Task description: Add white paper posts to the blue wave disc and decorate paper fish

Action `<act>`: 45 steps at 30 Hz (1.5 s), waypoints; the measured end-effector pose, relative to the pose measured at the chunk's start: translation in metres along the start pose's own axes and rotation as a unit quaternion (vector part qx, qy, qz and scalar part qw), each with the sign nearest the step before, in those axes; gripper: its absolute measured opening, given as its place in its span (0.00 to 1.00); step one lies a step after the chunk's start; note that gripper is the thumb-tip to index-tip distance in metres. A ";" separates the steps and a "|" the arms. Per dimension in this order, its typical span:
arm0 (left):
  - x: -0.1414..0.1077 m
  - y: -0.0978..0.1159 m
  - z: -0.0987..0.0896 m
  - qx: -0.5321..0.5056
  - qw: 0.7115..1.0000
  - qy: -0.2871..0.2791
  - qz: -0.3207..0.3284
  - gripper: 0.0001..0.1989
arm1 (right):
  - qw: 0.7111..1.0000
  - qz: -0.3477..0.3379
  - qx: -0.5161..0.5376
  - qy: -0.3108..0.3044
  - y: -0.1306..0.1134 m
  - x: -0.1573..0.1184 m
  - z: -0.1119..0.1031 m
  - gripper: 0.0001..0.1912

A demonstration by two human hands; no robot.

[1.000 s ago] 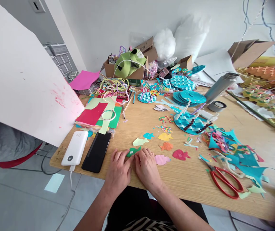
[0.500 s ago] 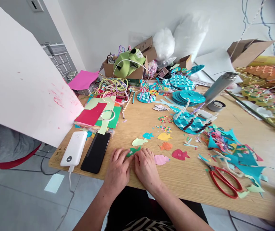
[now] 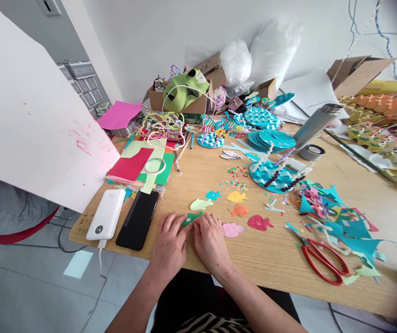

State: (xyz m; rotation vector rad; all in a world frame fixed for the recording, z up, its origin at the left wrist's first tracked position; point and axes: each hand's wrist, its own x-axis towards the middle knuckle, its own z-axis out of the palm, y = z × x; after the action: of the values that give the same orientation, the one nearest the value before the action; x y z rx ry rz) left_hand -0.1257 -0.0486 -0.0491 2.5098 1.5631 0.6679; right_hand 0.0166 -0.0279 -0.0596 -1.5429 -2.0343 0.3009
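A green paper fish (image 3: 190, 218) with a small pale mark lies at the front of the table, partly covered by my fingers. My left hand (image 3: 171, 238) holds it down at its left and lower edge. Beside its tail, my right hand (image 3: 210, 238) is closed with the fingers curled together; whatever sits in its pinch is hidden. Around them lie more paper fish: a pale green one (image 3: 201, 204), a blue one (image 3: 213, 195), a yellow one (image 3: 237, 197), an orange one (image 3: 239, 210), a pink one (image 3: 232, 230) and a red one (image 3: 260, 222).
Red-handled scissors (image 3: 325, 261) lie at right near paper scraps (image 3: 353, 226). A phone (image 3: 138, 221) and a white power bank (image 3: 106, 215) rest at left. Farther back are coloured sheets (image 3: 132, 164), a blue wavy disc (image 3: 271, 178), a steel flask (image 3: 318, 125) and a tape roll (image 3: 311, 152).
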 end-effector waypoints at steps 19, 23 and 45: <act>0.001 0.002 -0.002 -0.003 1.000 -0.010 -0.005 0.28 | 1.000 0.011 0.023 -0.006 -0.001 0.002 -0.001 0.12; 0.001 0.002 -0.002 -0.002 1.000 -0.009 -0.004 0.28 | 1.000 0.010 0.023 -0.001 -0.001 0.002 -0.001 0.12; 0.001 0.002 -0.003 0.005 1.000 -0.006 -0.003 0.24 | 0.999 0.007 0.041 0.010 -0.001 0.005 -0.006 0.11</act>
State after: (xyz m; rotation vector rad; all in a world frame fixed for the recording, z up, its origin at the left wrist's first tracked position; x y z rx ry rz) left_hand -0.1250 -0.0487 -0.0453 2.5103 1.5742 0.6457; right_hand 0.0185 -0.0248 -0.0530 -1.5054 -1.9717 0.3671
